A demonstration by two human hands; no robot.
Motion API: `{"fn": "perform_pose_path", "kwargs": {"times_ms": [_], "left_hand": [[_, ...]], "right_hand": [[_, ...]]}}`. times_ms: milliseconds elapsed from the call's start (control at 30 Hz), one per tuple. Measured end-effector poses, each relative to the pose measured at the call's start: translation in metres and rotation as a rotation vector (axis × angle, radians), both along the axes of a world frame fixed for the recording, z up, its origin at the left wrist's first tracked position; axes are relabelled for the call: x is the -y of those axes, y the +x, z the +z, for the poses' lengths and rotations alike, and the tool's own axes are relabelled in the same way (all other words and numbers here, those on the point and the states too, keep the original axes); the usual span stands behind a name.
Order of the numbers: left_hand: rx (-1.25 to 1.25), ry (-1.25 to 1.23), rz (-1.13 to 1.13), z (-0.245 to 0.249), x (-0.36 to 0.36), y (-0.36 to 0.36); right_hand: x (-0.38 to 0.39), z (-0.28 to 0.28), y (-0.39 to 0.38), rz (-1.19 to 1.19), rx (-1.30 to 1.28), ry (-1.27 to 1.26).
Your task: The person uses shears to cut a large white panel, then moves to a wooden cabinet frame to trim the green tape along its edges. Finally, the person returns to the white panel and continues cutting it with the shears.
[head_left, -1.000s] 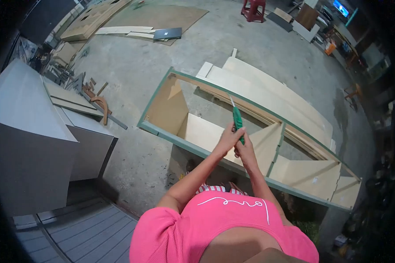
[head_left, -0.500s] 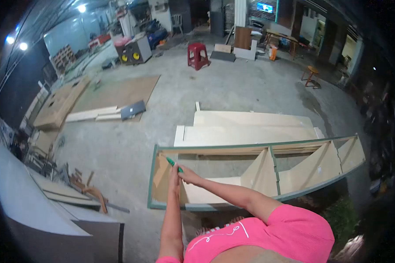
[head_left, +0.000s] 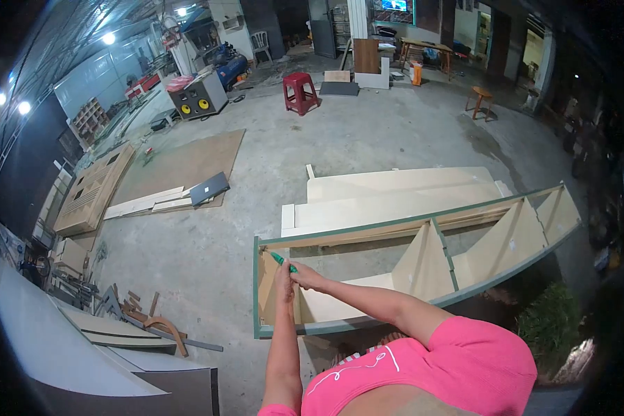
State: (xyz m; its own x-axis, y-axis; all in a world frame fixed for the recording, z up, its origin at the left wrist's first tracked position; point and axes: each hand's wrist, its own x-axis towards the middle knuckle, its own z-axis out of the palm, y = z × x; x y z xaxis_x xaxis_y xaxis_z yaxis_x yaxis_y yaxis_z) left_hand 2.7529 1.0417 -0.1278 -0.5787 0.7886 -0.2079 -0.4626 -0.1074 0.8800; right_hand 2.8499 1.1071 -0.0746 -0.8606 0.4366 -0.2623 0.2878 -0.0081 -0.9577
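A long wooden frame with green edges point(head_left: 256, 291) and slanted light-wood dividers lies in front of me. Over its left end compartment, a green tool with a pointed tip point(head_left: 277, 258) points up and left toward the inner corner. My right hand point(head_left: 306, 276) is closed round the tool's rear part. My left hand point(head_left: 284, 281) is pressed close against it, with its fingers closed at the tool's underside. Whether the left fingers grip the tool as well is partly hidden by the overlap of the hands.
Cream panels point(head_left: 388, 201) lie just beyond the frame. A red stool point(head_left: 300, 93), a speaker box point(head_left: 200, 97) and a small wooden stool point(head_left: 480, 102) stand farther off. Wood scraps point(head_left: 163, 326) and large white sheets point(head_left: 69, 340) are at the left.
The view has shifted, so the frame's left end and both hands appear slightly farther right. Both hands stay together at the green tool, near the same corner.
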Motion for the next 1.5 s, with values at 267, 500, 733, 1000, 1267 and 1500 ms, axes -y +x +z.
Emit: {"fn": "perform_pose_path", "kwargs": {"times_ms": [267,500,733,1000,1267,1500], "left_hand": [[-0.060,-0.088,0.030,0.027,0.012,0.014],[-0.187,-0.072,-0.006,0.047,0.029,0.048],[-0.163,-0.080,-0.053,0.059,0.058,0.101],[-0.177,-0.202,-0.211,0.081,0.127,0.173],[-0.209,-0.215,-0.065,0.074,0.203,0.191],[-0.242,-0.275,-0.117,0.043,0.251,0.174]], "right_hand": [[0.016,0.003,0.004,-0.103,-0.024,-0.019],[0.029,0.037,0.050,-0.046,-0.042,0.095],[0.064,0.058,0.118,-0.072,-0.039,0.152],[0.135,0.030,0.192,-0.208,-0.047,0.221],[0.210,0.004,0.194,-0.216,-0.150,0.217],[0.253,-0.017,0.181,-0.147,-0.106,0.311]]}}
